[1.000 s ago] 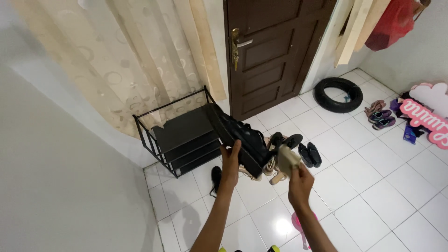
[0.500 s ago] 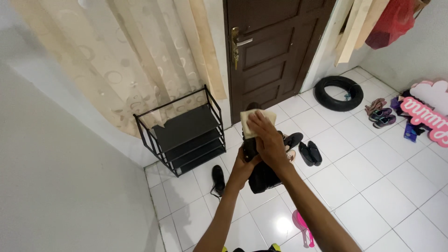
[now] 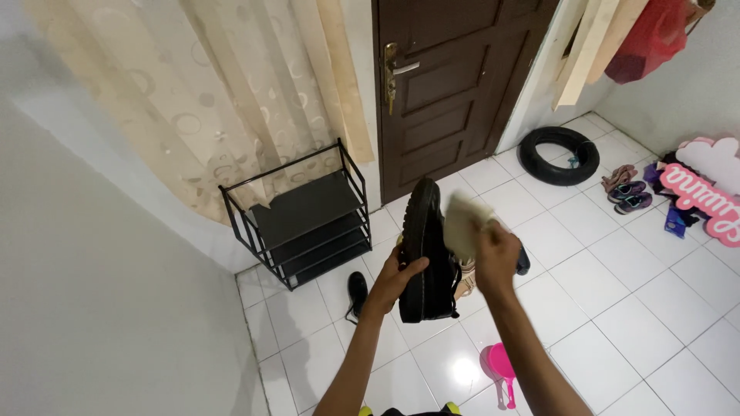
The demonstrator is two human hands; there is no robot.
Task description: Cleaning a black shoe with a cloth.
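Note:
My left hand (image 3: 395,279) grips a black shoe (image 3: 426,246) by its side, holding it upright with the thick sole turned toward the left. My right hand (image 3: 497,256) holds a pale beige cloth (image 3: 463,222) against the shoe's right side, near the top. Both arms reach out from the bottom of the view over the white tiled floor. Part of the shoe's upper is hidden behind the cloth and my right hand.
A black metal shoe rack (image 3: 303,219) stands against the curtain on the left. Another black shoe (image 3: 355,291) lies on the floor below the rack. A dark brown door (image 3: 451,77), a tyre (image 3: 559,155), small shoes (image 3: 630,192) and a pink paddle-shaped object (image 3: 499,368) are around.
The shoe has turned from lying across my hands to standing upright on its end. My right hand with the cloth moved from the shoe's top to its right side.

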